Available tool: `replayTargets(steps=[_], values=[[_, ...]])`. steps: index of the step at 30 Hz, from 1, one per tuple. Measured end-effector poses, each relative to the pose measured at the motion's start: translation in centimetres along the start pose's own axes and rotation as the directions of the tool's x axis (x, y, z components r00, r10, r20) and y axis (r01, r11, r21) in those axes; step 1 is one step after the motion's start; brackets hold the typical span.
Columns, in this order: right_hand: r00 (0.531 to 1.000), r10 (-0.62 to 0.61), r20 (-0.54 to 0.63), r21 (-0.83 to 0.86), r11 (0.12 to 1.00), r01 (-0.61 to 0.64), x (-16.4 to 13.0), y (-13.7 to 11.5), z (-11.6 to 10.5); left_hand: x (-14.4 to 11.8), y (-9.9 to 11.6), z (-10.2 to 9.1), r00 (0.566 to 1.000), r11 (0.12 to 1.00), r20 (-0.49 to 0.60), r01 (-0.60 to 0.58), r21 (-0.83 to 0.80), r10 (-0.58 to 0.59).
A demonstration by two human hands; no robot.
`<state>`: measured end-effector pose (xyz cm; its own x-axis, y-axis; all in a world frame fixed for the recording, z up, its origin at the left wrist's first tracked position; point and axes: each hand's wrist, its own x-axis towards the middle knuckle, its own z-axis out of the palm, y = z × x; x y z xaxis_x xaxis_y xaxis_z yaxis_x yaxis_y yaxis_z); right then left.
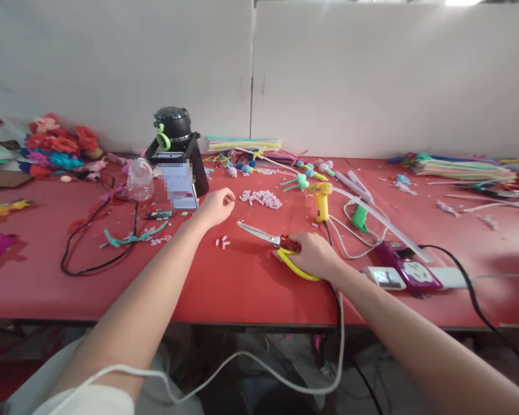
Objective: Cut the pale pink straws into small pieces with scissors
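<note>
My right hand [313, 253] grips a pair of scissors [266, 235] by its red and yellow handles, low over the red table. The blades point left and look closed or nearly closed. My left hand [218, 207] hovers beyond the blade tips with fingers curled together; whatever they may hold is hidden. Just right of it lies a heap of short pale-pink pipe-cleaner pieces [262, 199]. A few more cut pieces [223, 242] rest to the left of the scissors.
A phone [184, 187] leans against a black bottle [198, 161] near a clear plastic bottle [140, 180]. Right stand a yellow glue gun [322, 202], a glue stick [384, 222] and a purple power strip [410, 270]. A white cable [242, 355] hangs across my lap.
</note>
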<state>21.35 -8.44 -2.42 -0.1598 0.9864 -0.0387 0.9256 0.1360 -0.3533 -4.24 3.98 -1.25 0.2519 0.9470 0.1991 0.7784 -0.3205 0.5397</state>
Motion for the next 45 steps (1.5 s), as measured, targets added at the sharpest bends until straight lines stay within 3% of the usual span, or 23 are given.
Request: replayTargets(steps=[4, 11, 22, 29, 34, 37, 40, 42, 45], values=[[1.000, -0.006, -0.001, 0.013, 1.000, 0.006, 0.1, 0.0, 0.1, 2.6, -0.8, 1.1, 0.997, 0.989, 0.074, -0.013, 0.150, 0.002], [1.000, -0.005, -0.011, 0.043, 0.999, 0.006, 0.1, 0.1, 0.2, 5.0, -1.7, 2.0, 0.995, 0.985, 0.086, 0.040, 0.169, -0.055], [1.000, 0.012, -0.009, 0.044, 0.999, -0.012, 0.3, 0.1, -0.1, 6.3, -1.2, 2.7, 0.977, 0.962, 0.074, 0.184, 0.201, -0.202], [1.000, 0.012, -0.002, 0.037, 0.999, -0.012, 0.5, 0.1, 0.0, 5.9, -1.2, 2.6, 0.975, 0.966, 0.034, 0.211, 0.148, -0.218], [1.000, -0.009, 0.029, 0.052, 0.999, 0.007, 0.5, 0.2, -0.5, 3.2, -0.7, 1.0, 0.975, 0.975, -0.077, 0.212, 0.072, -0.207], [0.999, -0.004, 0.037, 0.129, 0.992, -0.001, 0.7, 0.3, -0.7, -0.1, -0.1, -0.5, 0.973, 0.982, -0.131, 0.191, -0.001, -0.189], [0.996, 0.080, 0.028, 0.305, 0.949, -0.085, 1.1, 0.0, -0.5, -4.1, 1.5, -1.5, 0.976, 0.984, -0.140, 0.157, -0.080, -0.167], [0.989, 0.133, 0.070, 0.511, 0.846, -0.151, 1.2, -0.4, -0.1, -6.6, 3.1, -1.7, 0.975, 0.978, -0.155, 0.134, -0.161, -0.159], [0.981, 0.106, 0.160, 0.813, 0.550, -0.192, 0.8, -1.5, 0.4, -9.5, 5.5, -1.1, 0.986, 0.949, -0.088, 0.113, -0.293, -0.145]])
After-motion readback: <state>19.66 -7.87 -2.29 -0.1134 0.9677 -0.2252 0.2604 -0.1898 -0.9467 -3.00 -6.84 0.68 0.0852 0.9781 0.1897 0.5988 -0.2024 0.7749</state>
